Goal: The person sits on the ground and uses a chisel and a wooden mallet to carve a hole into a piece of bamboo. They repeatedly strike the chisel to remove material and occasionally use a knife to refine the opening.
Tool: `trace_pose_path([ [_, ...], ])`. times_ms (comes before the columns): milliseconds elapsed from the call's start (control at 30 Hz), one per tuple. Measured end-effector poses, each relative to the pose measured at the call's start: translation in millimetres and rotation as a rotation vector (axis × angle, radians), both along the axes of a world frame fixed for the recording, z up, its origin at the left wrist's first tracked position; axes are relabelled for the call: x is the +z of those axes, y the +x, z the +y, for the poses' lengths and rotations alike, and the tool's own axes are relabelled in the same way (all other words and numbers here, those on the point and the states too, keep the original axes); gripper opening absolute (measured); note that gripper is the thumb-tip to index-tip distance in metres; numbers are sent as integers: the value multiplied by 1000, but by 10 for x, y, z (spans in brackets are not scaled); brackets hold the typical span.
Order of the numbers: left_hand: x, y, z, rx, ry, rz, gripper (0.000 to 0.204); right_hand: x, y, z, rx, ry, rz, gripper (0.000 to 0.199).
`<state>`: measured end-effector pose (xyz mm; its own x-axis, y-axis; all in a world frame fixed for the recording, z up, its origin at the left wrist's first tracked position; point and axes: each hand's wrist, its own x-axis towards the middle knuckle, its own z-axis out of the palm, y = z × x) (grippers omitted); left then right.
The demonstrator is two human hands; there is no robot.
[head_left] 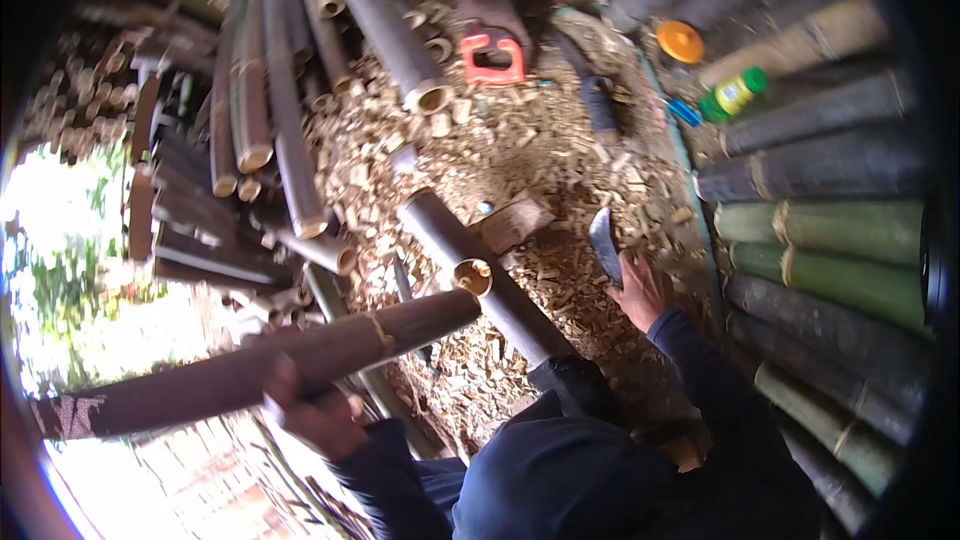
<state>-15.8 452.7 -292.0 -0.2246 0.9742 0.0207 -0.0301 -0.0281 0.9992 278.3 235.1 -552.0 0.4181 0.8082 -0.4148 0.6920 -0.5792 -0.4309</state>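
My left hand (310, 410) is wrapped round a long brown bamboo pole (300, 355), which slants up to the right. Its far end meets or nearly meets a round notch in a second dark bamboo pole (515, 315), lying across the wood chips toward my lap. To the right of that pole, my right hand (643, 290) is closed at the lower end of a knife (604, 242) with a short curved blade pointing away from me. The knife's handle is hidden by my fingers. Between knife and notched pole sits a wooden block (515, 222).
Wood chips (470, 160) cover the ground. Beyond lie an orange-handled saw (492, 55) and a dark-handled tool (598, 105). Bamboo poles (275, 100) are stacked left, others (830, 160) line the right, near a green-capped bottle (733, 95), a blue lighter (684, 112) and an orange lid (680, 42).
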Motion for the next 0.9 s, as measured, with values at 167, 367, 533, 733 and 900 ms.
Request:
trace_pose_path([
  [167,-134,-1188,538,140,-255,162,38,15,-439,179,71,-49,-58,64],
  [367,-1175,-2226,-17,213,-458,746,56,228,-989,393,123,-220,-59,68],
  [533,-1723,-2583,4,105,-710,1045,73,156,-1066,413,101,-290,-101,69],
  [733,-1758,-2687,17,204,-207,1264,74,369,-1144,670,85,56,310,48],
  [900,-1297,-2004,-649,-790,-504,426,75,1138,-2175,1219,-154,-68,1298,31],
])
